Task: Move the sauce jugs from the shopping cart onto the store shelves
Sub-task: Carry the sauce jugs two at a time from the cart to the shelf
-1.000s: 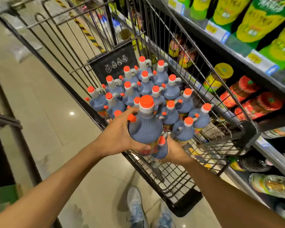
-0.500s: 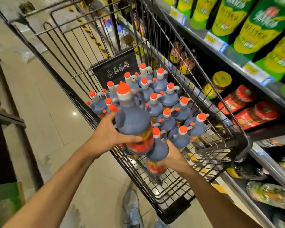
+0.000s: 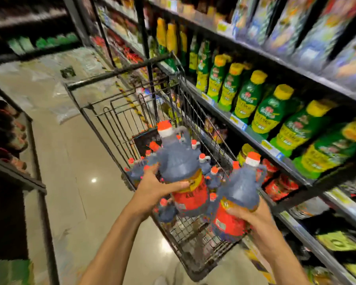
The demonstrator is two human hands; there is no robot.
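One dark plastic sauce jug (image 3: pixel 179 167) with an orange cap and red label is in my left hand (image 3: pixel 152 190), fingers wrapped round its belly, held above the cart. My right hand (image 3: pixel 253 214) curls round the lower body of a second jug (image 3: pixel 240 194), nearer the shelving. I grip both low, I judge, to bear their weight upright. More orange-capped jugs (image 3: pixel 203 163) stand below in the black wire shopping cart (image 3: pixel 119 112). Just beside it, the dark metal store shelves (image 3: pixel 255 138) carry green bottles with yellow caps (image 3: pixel 273 112).
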